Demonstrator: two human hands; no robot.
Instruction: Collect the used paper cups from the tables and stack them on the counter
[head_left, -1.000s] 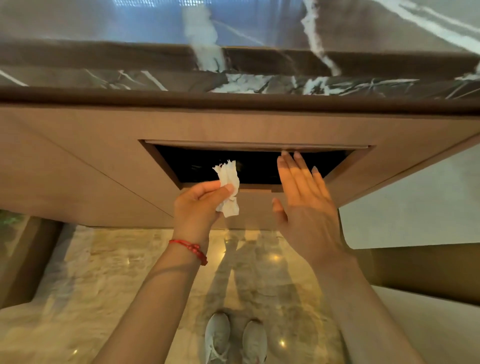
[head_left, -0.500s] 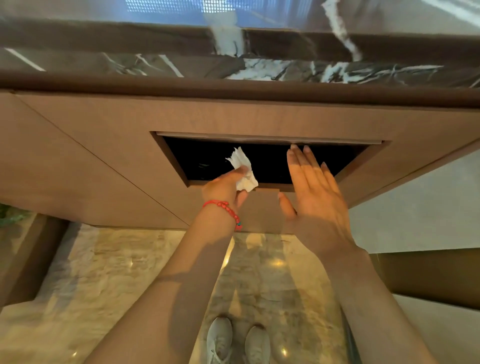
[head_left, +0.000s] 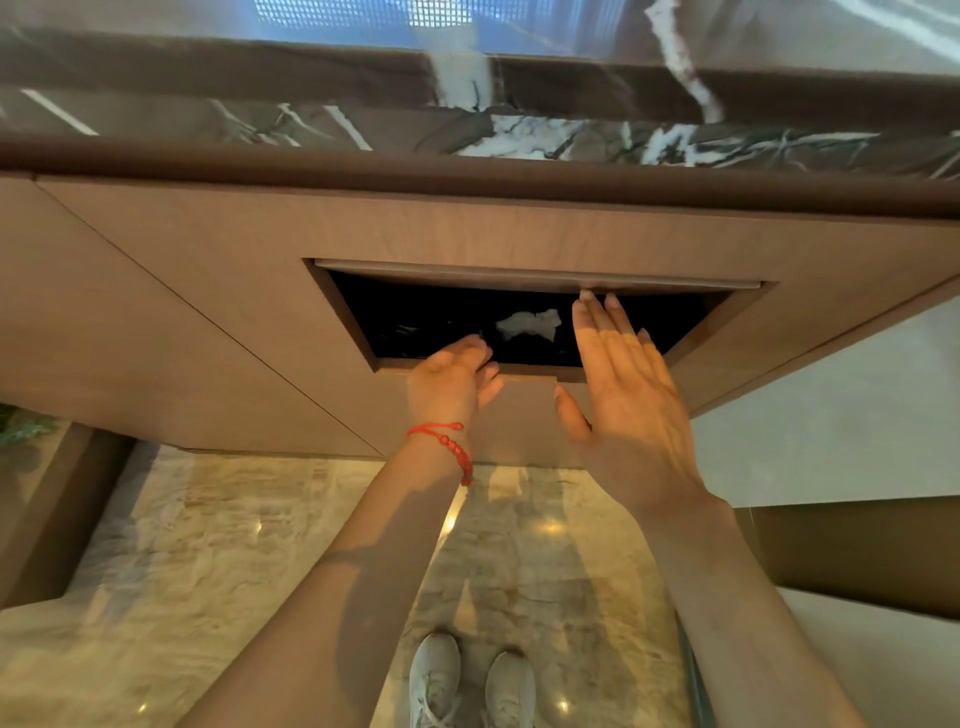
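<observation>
Risk: flat, outstretched right hand propping the brown hinged flap slips, trapping the empty, loose-fingered left hand above the crumpled white tissue.

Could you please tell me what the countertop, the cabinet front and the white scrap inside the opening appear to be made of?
Countertop: polished dark stone, probably marble, going by its white veins and glossy reflections. Cabinet front: matte brown wood veneer or laminate; faint grain shows, but which of the two is unclear. White scrap: crumpled thin paper, likely a tissue or napkin, judging by its ragged, creased edges.
</observation>
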